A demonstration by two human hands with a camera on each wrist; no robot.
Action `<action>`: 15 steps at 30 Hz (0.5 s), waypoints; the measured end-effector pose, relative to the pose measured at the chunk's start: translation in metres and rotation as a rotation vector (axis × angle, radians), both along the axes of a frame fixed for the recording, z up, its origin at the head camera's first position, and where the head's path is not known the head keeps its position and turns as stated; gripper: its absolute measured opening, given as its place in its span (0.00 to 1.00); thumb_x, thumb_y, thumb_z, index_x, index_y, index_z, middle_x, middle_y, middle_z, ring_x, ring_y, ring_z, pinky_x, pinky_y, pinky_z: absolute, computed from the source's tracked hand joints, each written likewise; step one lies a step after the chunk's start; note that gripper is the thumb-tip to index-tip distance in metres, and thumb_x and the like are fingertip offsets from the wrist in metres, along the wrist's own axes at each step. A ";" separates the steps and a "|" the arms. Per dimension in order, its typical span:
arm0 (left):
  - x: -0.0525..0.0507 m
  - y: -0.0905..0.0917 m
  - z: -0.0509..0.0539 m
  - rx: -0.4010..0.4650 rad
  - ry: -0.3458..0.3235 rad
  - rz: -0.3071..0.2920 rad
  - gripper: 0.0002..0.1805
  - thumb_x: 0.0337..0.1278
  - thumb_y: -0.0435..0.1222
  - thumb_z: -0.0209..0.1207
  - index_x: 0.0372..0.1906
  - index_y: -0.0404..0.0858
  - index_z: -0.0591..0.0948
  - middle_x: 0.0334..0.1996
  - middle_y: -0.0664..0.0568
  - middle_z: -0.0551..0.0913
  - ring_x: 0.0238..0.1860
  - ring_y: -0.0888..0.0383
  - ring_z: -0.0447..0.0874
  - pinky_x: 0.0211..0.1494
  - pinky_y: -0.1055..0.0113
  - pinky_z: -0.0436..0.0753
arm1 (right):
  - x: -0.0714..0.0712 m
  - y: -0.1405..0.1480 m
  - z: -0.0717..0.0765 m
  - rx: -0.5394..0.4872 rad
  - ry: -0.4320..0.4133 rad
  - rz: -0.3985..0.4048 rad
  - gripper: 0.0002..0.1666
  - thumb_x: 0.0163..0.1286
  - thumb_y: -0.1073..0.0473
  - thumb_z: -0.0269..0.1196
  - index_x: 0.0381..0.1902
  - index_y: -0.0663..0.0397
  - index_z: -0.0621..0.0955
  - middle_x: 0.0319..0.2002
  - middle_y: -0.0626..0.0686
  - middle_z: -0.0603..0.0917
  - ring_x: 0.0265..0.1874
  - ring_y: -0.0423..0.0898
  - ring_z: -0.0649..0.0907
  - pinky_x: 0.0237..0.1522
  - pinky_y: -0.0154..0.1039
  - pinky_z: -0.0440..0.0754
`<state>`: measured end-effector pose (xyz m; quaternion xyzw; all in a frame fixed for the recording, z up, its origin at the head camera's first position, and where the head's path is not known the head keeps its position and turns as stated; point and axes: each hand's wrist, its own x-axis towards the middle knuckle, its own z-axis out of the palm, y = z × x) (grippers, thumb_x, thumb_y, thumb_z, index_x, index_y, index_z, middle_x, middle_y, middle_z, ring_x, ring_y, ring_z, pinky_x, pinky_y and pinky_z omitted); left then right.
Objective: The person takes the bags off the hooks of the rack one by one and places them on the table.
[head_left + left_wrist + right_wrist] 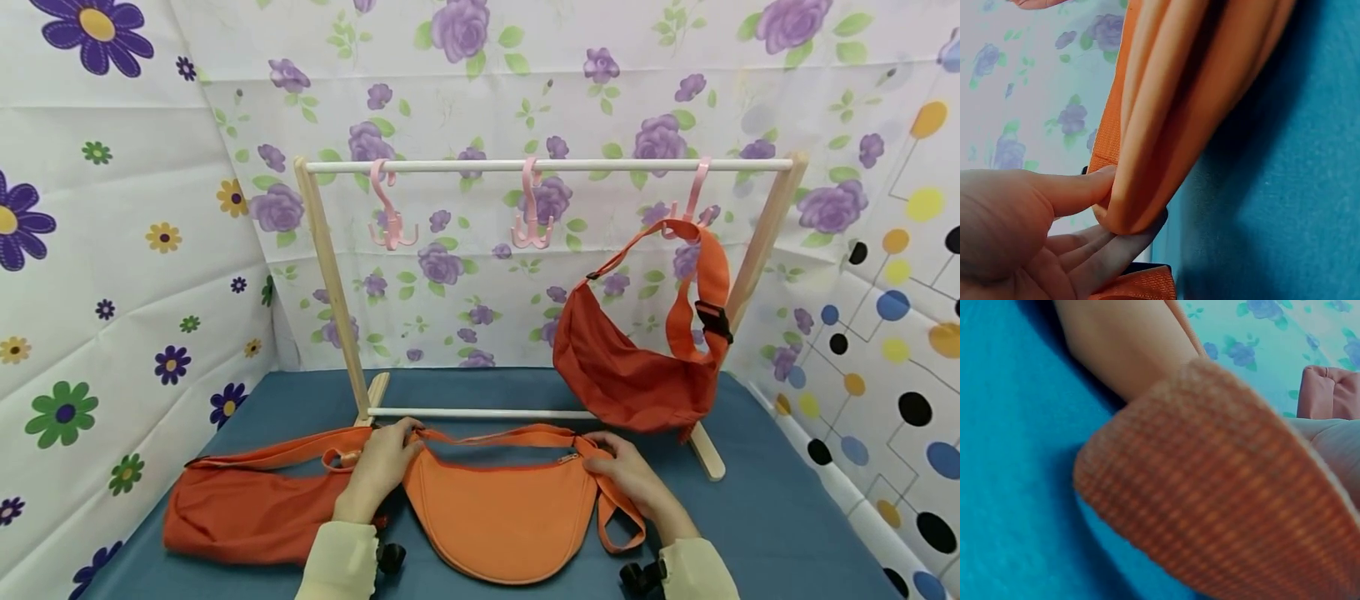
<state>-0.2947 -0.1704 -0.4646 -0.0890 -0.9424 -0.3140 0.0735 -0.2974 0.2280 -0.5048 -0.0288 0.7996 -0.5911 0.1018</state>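
A light orange crescent-shaped bag lies in front of me, its curved bottom toward me. My left hand holds its upper left corner. The left wrist view has thumb and fingers pinching the folded end of the bag. At the upper right corner, by the zipper end, my right hand grips the bag and its strap. A loop of the strap hangs below that hand. In the right wrist view this webbing strap is close to the camera and hides most of the grip.
A darker red-orange bag lies left of my left hand. Behind stands a wooden rack with a white top bar. Pink hooks hang on it at left, middle and right; a red-orange bag hangs by its strap from the right hook.
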 end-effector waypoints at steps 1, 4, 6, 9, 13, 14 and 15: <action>0.000 0.001 0.000 -0.027 0.023 0.001 0.15 0.70 0.32 0.64 0.59 0.35 0.84 0.38 0.43 0.86 0.34 0.50 0.82 0.37 0.56 0.79 | 0.000 0.000 0.000 0.010 0.008 0.001 0.33 0.76 0.58 0.64 0.73 0.64 0.70 0.62 0.63 0.79 0.46 0.49 0.86 0.47 0.44 0.85; 0.000 0.004 0.000 -0.077 0.075 0.008 0.14 0.67 0.31 0.67 0.55 0.35 0.86 0.45 0.42 0.86 0.45 0.45 0.85 0.48 0.50 0.83 | -0.001 -0.001 -0.001 0.029 0.021 -0.010 0.31 0.75 0.59 0.65 0.71 0.64 0.72 0.61 0.62 0.81 0.45 0.49 0.86 0.47 0.44 0.85; 0.001 0.006 0.000 -0.093 0.094 0.009 0.13 0.66 0.31 0.68 0.54 0.35 0.87 0.45 0.42 0.85 0.47 0.44 0.84 0.51 0.48 0.83 | 0.000 -0.002 -0.002 0.048 0.036 -0.016 0.29 0.74 0.61 0.65 0.69 0.63 0.74 0.60 0.61 0.81 0.46 0.49 0.85 0.48 0.43 0.84; 0.000 0.006 -0.002 -0.121 0.154 0.008 0.13 0.62 0.30 0.70 0.51 0.36 0.88 0.45 0.43 0.86 0.46 0.44 0.82 0.53 0.48 0.82 | 0.001 -0.003 -0.001 0.095 0.078 -0.019 0.27 0.72 0.63 0.66 0.66 0.63 0.77 0.58 0.60 0.82 0.46 0.49 0.84 0.50 0.44 0.83; -0.001 0.003 -0.004 -0.156 0.228 0.009 0.13 0.58 0.31 0.73 0.49 0.38 0.89 0.43 0.44 0.88 0.42 0.45 0.78 0.51 0.48 0.77 | 0.002 -0.006 0.000 0.169 0.120 -0.017 0.25 0.70 0.64 0.67 0.64 0.64 0.79 0.58 0.60 0.81 0.46 0.50 0.82 0.50 0.46 0.81; -0.001 0.003 -0.005 -0.160 0.237 0.010 0.13 0.58 0.31 0.73 0.48 0.39 0.89 0.43 0.44 0.88 0.42 0.45 0.78 0.50 0.49 0.76 | 0.002 -0.006 0.000 0.189 0.126 -0.022 0.25 0.70 0.64 0.67 0.64 0.64 0.79 0.58 0.60 0.80 0.46 0.50 0.82 0.50 0.46 0.81; 0.000 0.003 -0.005 -0.166 0.239 0.013 0.13 0.57 0.31 0.73 0.48 0.39 0.90 0.43 0.45 0.88 0.42 0.45 0.78 0.48 0.49 0.76 | 0.001 -0.007 0.000 0.206 0.131 -0.025 0.25 0.70 0.64 0.68 0.63 0.65 0.80 0.58 0.60 0.80 0.46 0.50 0.81 0.50 0.46 0.81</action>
